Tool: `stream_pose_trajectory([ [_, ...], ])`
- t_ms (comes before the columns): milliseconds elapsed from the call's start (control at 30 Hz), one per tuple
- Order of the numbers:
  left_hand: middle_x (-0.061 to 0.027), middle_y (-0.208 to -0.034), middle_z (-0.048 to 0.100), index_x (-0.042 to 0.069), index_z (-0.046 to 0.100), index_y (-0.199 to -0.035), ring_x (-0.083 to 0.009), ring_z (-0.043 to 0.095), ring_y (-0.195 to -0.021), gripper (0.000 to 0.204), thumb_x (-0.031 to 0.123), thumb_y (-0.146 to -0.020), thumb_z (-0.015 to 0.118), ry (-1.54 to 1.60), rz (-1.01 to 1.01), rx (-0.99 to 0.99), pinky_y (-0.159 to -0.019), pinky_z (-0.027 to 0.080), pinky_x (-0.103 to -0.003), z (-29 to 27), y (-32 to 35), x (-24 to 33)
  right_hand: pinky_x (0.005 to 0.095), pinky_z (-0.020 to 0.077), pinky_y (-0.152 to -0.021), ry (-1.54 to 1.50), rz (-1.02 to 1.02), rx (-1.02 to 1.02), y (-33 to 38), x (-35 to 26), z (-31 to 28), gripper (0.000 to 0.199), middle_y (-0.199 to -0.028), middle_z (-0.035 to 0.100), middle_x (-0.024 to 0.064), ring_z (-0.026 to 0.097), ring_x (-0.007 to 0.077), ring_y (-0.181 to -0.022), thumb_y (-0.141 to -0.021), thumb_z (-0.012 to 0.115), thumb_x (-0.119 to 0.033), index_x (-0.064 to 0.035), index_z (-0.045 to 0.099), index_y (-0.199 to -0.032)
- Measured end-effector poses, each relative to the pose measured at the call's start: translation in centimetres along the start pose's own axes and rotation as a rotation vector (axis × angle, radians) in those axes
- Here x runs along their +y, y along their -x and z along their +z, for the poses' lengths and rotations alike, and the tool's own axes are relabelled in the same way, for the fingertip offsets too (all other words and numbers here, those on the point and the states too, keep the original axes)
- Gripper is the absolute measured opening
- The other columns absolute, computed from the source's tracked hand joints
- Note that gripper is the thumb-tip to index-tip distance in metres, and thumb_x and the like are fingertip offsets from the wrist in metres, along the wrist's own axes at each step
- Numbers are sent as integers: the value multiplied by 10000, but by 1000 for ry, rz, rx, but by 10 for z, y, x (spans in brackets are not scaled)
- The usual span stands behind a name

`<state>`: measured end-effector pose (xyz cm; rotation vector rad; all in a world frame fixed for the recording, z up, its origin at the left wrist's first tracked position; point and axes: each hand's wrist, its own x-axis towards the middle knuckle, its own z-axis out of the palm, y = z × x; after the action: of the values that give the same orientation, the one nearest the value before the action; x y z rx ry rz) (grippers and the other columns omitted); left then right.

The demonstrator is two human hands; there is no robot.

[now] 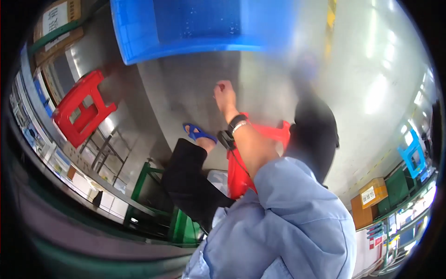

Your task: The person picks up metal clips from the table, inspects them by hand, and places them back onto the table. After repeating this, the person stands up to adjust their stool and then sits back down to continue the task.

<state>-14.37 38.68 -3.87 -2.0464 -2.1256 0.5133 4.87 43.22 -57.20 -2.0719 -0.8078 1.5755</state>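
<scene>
My right hand [225, 95] is reached out ahead of me over the grey floor, with its fingers curled closed. A small dark reddish spot shows at the fingers; I cannot make out whether it is something held. A black watch-like band [237, 121] and a pale bracelet sit on that wrist. Below the forearm stands a red plastic stool [238, 174], between my legs. A small black device [226, 139] with a thin cable hangs beside the forearm, over the stool's left edge. My left hand is out of view.
A large blue plastic bin [195, 47] stands ahead. Another red stool [83, 114] is at the left, beside a workbench and green metal frames [139, 188]. My foot in a blue sandal [197, 132] rests on the floor. Cardboard boxes [373, 191] and a blue stool [413, 156] are at the right.
</scene>
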Motion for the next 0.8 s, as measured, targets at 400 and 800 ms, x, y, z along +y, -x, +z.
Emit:
stream_pose_trajectory([
  [400,-171,-1409,348,2,365,-1343,-296,302,-1325,427,158,-947,386,629,-207,219,-1095,213,-395,-60,-7,98,239,461,-575,-950,-221,-274,167,-205,-144,152,-819,587,40,583,120,-661,-913,507,-138,-47,531,-1032],
  [800,-201,-1383,361,29,467,-1256,-372,343,-1285,562,46,-719,631,768,30,133,-1037,276,-474,-134,294,126,235,474,-687,-295,-1100,-993,435,-278,-182,186,-892,597,35,579,103,-750,-896,545,-76,-32,546,-1076],
])
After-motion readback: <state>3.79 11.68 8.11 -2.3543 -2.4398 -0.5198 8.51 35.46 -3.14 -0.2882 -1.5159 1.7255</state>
